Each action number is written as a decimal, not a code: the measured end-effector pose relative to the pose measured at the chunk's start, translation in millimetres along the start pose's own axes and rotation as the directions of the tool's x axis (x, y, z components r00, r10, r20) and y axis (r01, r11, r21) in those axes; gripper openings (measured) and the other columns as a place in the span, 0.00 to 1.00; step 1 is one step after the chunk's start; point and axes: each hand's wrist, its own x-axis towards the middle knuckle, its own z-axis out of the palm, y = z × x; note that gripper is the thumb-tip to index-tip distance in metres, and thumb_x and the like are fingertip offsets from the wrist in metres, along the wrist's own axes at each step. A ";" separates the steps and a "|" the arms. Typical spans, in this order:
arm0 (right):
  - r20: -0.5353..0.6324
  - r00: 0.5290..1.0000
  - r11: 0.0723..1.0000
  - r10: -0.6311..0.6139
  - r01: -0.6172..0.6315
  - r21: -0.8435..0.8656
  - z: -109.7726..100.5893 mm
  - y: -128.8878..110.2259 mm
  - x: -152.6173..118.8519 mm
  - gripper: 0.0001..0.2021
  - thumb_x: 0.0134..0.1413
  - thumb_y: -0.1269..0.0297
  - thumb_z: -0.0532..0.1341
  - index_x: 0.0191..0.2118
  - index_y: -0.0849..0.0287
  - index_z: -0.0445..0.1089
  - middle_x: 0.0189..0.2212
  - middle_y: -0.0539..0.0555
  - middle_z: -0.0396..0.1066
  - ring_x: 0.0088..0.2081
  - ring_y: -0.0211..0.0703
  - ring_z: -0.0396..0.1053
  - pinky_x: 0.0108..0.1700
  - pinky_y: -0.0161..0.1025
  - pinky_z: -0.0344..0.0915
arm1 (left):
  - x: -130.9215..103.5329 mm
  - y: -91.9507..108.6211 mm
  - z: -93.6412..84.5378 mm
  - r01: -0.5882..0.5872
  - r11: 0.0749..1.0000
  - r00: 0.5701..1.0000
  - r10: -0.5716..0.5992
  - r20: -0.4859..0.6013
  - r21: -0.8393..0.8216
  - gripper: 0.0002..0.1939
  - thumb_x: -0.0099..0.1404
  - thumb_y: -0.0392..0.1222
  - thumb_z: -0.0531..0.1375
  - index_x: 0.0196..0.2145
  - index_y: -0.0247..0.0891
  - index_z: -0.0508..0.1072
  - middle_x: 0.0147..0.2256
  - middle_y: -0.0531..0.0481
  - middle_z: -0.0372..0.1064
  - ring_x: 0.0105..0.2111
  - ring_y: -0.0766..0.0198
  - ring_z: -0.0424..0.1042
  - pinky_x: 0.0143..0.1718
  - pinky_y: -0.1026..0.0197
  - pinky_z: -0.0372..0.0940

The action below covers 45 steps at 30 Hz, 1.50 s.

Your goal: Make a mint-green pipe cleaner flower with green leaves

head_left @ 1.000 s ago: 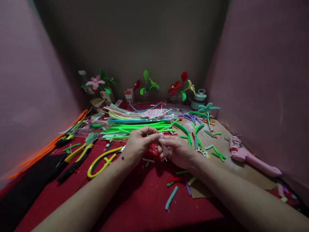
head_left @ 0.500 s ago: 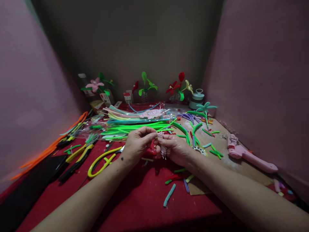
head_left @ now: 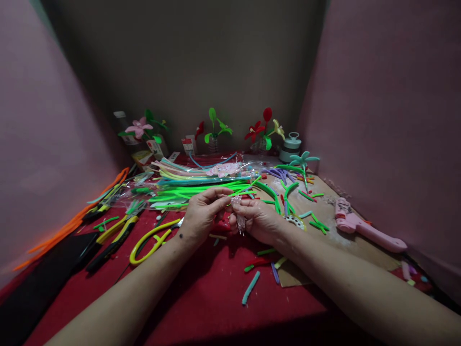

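Observation:
A small bundle of pale pink, thin-stemmed pieces [head_left: 240, 223] hangs upright between my hands, above the middle of the red cloth. My right hand [head_left: 257, 218] is closed round it, thumb and fingers pressed together. At the bundle's upper left side, my left hand [head_left: 207, 209] pinches with thumb and forefinger; whatever lies between those fingertips is too small to make out. Green pipe cleaners [head_left: 201, 191] lie just behind my hands. Yellow-handled scissors [head_left: 149, 242] rest beside my left wrist.
Pliers [head_left: 115, 242] and orange stems [head_left: 68, 226] lie at the left. A pink glue gun [head_left: 370, 230] sits on the cardboard [head_left: 333, 247] at the right. Behind stand fuzzy flowers [head_left: 139, 127] and a teal jar [head_left: 290, 148]. A blue piece [head_left: 251, 287] lies in front.
The whole view has shifted slightly, so objects appear a little further left. My left fingertips have moved very slightly beside the bundle; my right hand still grips it.

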 end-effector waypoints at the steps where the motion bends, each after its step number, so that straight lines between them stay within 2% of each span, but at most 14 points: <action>1: 0.000 1.000 1.000 0.004 -0.004 0.007 -0.5 0.1 0.3 0.12 0.45 0.61 0.66 0.31 0.65 0.69 0.21 0.51 0.71 0.20 0.35 0.67 0.26 0.35 0.65 | -0.4 0.3 0.5 -0.001 1.000 1.000 0.001 -0.007 0.017 0.10 0.50 0.42 0.65 0.31 0.34 0.74 0.18 0.56 0.64 0.16 0.75 0.57 0.17 0.70 0.52; 7: 0.026 0.999 0.999 0.019 -0.020 0.035 -1.4 -0.1 0.9 0.12 0.46 0.61 0.66 0.30 0.66 0.69 0.21 0.51 0.71 0.20 0.35 0.67 0.26 0.35 0.65 | -3.6 5.1 4.6 -0.067 0.996 0.997 0.069 -0.034 0.063 0.10 0.50 0.41 0.65 0.31 0.35 0.75 0.19 0.56 0.65 0.17 0.74 0.58 0.19 0.70 0.54; 11: 0.032 0.999 0.999 0.024 -0.025 0.041 -1.4 -0.3 0.6 0.11 0.46 0.61 0.65 0.31 0.65 0.69 0.21 0.51 0.71 0.21 0.35 0.67 0.27 0.35 0.65 | -3.8 5.3 4.0 -0.054 0.987 0.997 0.062 -0.051 0.154 0.08 0.51 0.41 0.64 0.27 0.34 0.75 0.19 0.55 0.67 0.17 0.73 0.60 0.19 0.69 0.56; 16: 0.028 0.999 0.998 0.024 -0.025 0.052 -1.5 -1.0 0.5 0.10 0.46 0.62 0.64 0.32 0.65 0.69 0.21 0.51 0.71 0.21 0.35 0.67 0.27 0.35 0.64 | -2.7 1.9 1.3 -0.090 0.973 0.994 0.103 -0.048 0.214 0.10 0.52 0.43 0.63 0.30 0.35 0.77 0.24 0.52 0.71 0.21 0.70 0.65 0.23 0.68 0.60; 21: 0.043 0.999 0.999 0.015 -0.017 0.033 -1.6 -0.8 0.7 0.11 0.47 0.61 0.65 0.30 0.65 0.69 0.21 0.51 0.71 0.20 0.35 0.66 0.26 0.34 0.64 | -2.8 2.8 1.4 -0.026 0.988 0.999 0.030 -0.026 0.155 0.15 0.51 0.44 0.65 0.36 0.35 0.74 0.23 0.53 0.70 0.19 0.71 0.63 0.20 0.69 0.58; 25: 0.080 0.997 0.999 0.024 -0.027 0.031 -1.7 -0.3 2.5 0.12 0.46 0.60 0.65 0.30 0.65 0.69 0.19 0.50 0.71 0.19 0.34 0.66 0.25 0.34 0.64 | -3.0 2.1 -0.3 0.075 0.991 0.992 -0.085 0.090 0.111 0.17 0.54 0.48 0.63 0.37 0.34 0.73 0.19 0.53 0.69 0.17 0.69 0.64 0.19 0.68 0.57; 29: 0.059 0.998 0.999 0.009 -0.012 0.045 -0.1 0.0 2.8 0.13 0.43 0.59 0.67 0.28 0.66 0.69 0.18 0.49 0.69 0.18 0.33 0.66 0.23 0.33 0.63 | -3.5 1.5 -2.4 0.245 0.969 0.924 -0.238 0.299 0.015 0.18 0.57 0.52 0.60 0.38 0.33 0.73 0.19 0.50 0.68 0.18 0.66 0.67 0.20 0.67 0.59; 32: 0.067 0.997 0.999 0.031 -0.034 0.036 1.5 0.2 1.1 0.14 0.41 0.60 0.68 0.26 0.65 0.68 0.16 0.48 0.68 0.17 0.33 0.64 0.23 0.33 0.62 | -4.1 3.6 -3.1 0.327 0.945 0.885 -0.295 0.361 -0.030 0.16 0.57 0.49 0.61 0.38 0.34 0.73 0.21 0.50 0.69 0.19 0.65 0.69 0.23 0.64 0.63; 36: 0.130 0.989 0.995 0.072 -0.081 0.063 1.6 -0.4 -0.3 0.14 0.40 0.60 0.69 0.28 0.65 0.68 0.18 0.49 0.69 0.19 0.34 0.66 0.25 0.33 0.63 | -3.9 5.6 -3.7 0.352 0.932 0.873 -0.293 0.390 -0.089 0.10 0.58 0.44 0.61 0.33 0.34 0.72 0.19 0.50 0.68 0.19 0.63 0.70 0.24 0.60 0.66; 39: 0.173 0.982 0.993 0.078 -0.091 0.070 0.8 -1.4 -0.1 0.15 0.43 0.59 0.67 0.32 0.66 0.69 0.22 0.53 0.72 0.22 0.36 0.69 0.27 0.35 0.65 | -2.4 3.1 -4.4 0.334 0.932 0.878 -0.254 0.405 -0.140 0.10 0.59 0.45 0.60 0.29 0.34 0.69 0.16 0.52 0.64 0.17 0.61 0.69 0.22 0.57 0.67; 45: 0.129 0.987 0.995 0.101 -0.103 0.007 0.1 0.1 -0.3 0.14 0.49 0.59 0.63 0.32 0.69 0.70 0.24 0.55 0.73 0.22 0.36 0.69 0.28 0.35 0.65 | 2.2 -1.7 -6.4 0.285 0.931 0.927 -0.208 0.313 -0.227 0.09 0.57 0.43 0.61 0.30 0.34 0.67 0.15 0.56 0.61 0.13 0.63 0.65 0.16 0.57 0.66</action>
